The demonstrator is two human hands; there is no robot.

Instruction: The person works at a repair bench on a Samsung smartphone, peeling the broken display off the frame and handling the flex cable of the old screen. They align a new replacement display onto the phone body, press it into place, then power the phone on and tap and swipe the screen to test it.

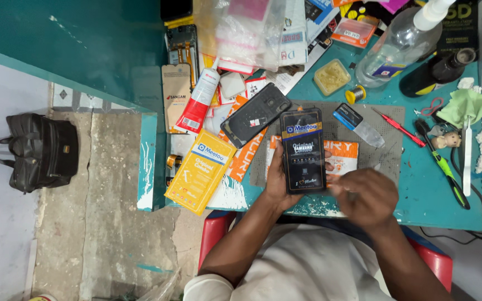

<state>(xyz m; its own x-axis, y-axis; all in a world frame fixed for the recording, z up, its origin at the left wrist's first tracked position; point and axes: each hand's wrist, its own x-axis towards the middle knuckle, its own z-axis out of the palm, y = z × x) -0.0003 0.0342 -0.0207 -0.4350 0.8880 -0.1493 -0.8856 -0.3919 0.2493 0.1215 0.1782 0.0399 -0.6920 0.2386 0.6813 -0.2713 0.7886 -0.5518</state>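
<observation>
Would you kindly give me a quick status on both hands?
Left hand grips black flat packet. Right hand at its lower right edge, blurred. Yellow packet lies alongside, apart.

Left hand (277,181) raised, fingers curled in a grip, right hand (366,198) beside it, knuckles up, blurred

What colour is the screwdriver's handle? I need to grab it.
Red; the screwdriver shows in the head view.

a black handbag (37,150) sits on the floor at nine o'clock; a yellow box (201,170) lies on the teal desk (430,184), a clear spray bottle (400,42) at one o'clock.
</observation>
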